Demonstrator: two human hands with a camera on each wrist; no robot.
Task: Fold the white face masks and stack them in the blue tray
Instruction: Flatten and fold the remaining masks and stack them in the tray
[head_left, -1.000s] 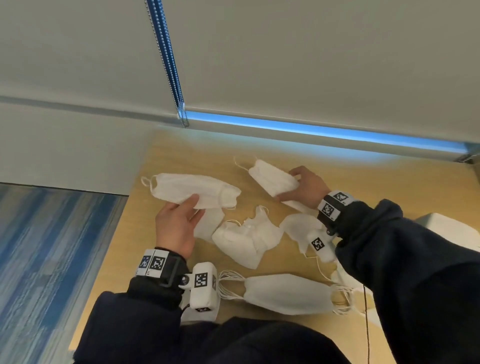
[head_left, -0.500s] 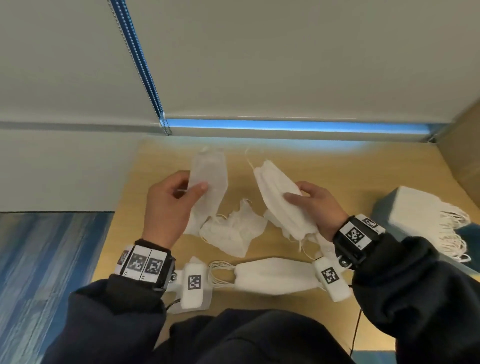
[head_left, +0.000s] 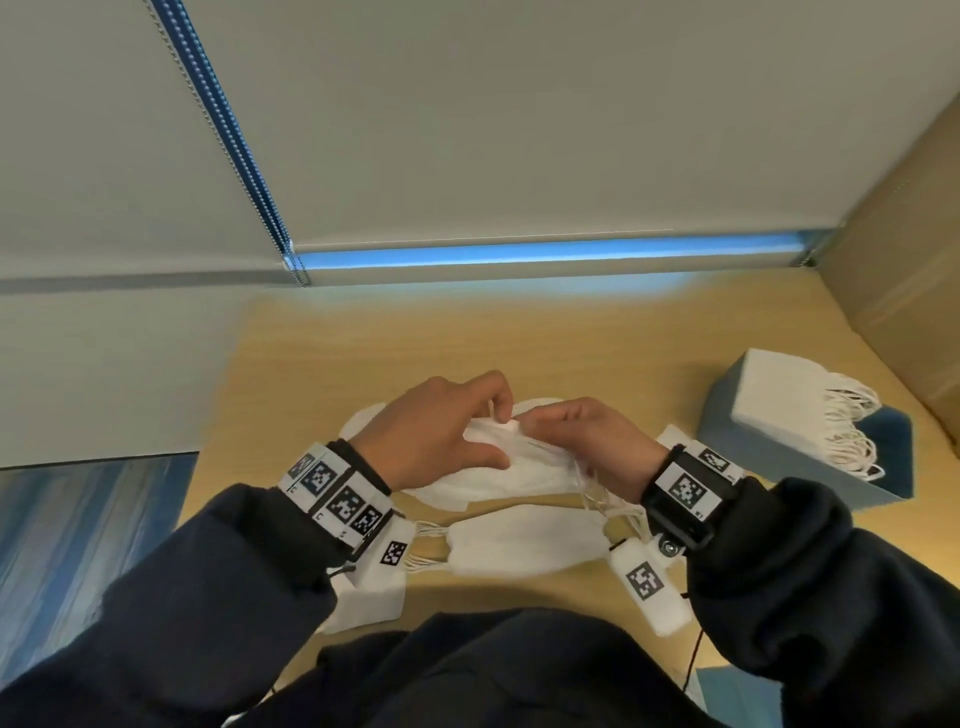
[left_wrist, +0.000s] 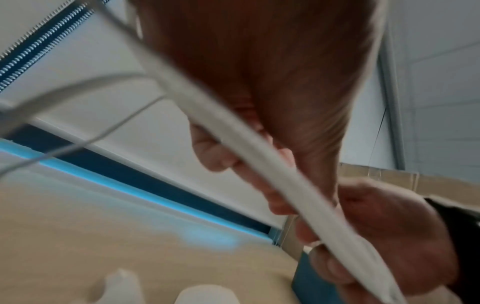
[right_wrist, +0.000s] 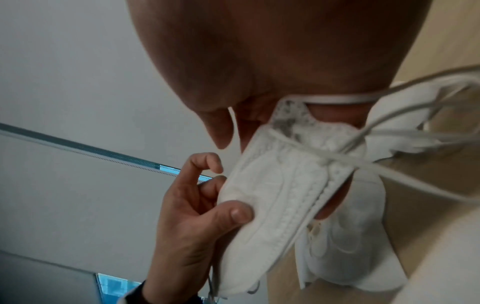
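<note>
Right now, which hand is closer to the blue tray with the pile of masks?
The right hand. It is over the table's middle, on the side of the blue tray. The left hand is beyond it, farther from the tray. Neither touches the tray.

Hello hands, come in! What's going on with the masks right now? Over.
Left hand and right hand both pinching one mask over the table. Folded stack sits in the tray. Loose masks wait below. Nothing blocking.

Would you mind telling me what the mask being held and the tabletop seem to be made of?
Held mask: apparently soft nonwoven fabric, matte white, with embossed stitch-like seams and thin cord loops; it bends in the grip of the left hand and right hand. Tabletop: probably wood-look laminate, light tan with faint grain.
</note>
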